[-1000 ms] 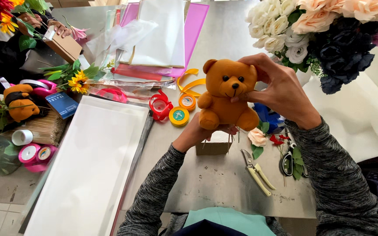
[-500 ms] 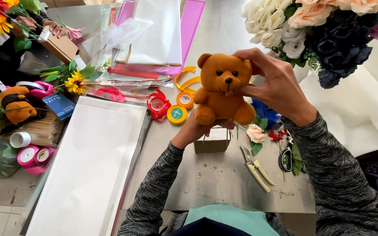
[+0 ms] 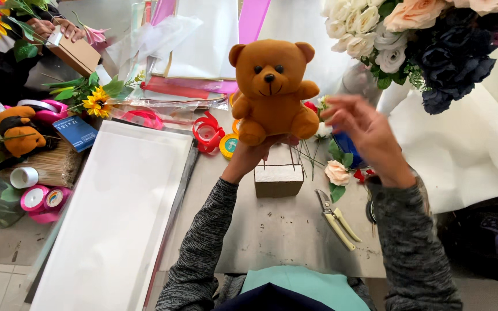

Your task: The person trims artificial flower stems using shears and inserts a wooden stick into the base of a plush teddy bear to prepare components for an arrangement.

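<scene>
I see the left hand (image 3: 255, 151) gripping the brown plush teddy bear (image 3: 272, 89) from below, fingers closed under its seat and feet. The bear is upright, facing the camera, held above the grey table (image 3: 283, 230). My right hand (image 3: 364, 129) is open, fingers spread, just beside the bear's right flank, not touching it. Directly under the bear: small tan cardboard block (image 3: 279, 180) with thin wire stems sticking up from it. Near the right wrist: cream-handled pruning shears (image 3: 335, 219) and a peach fabric rose (image 3: 338, 172). Left of the bear: red ribbon spool (image 3: 207, 132), then a long white paper sheet (image 3: 116, 213). Another person's hands hold a brown box (image 3: 75, 52) at top left.
</scene>
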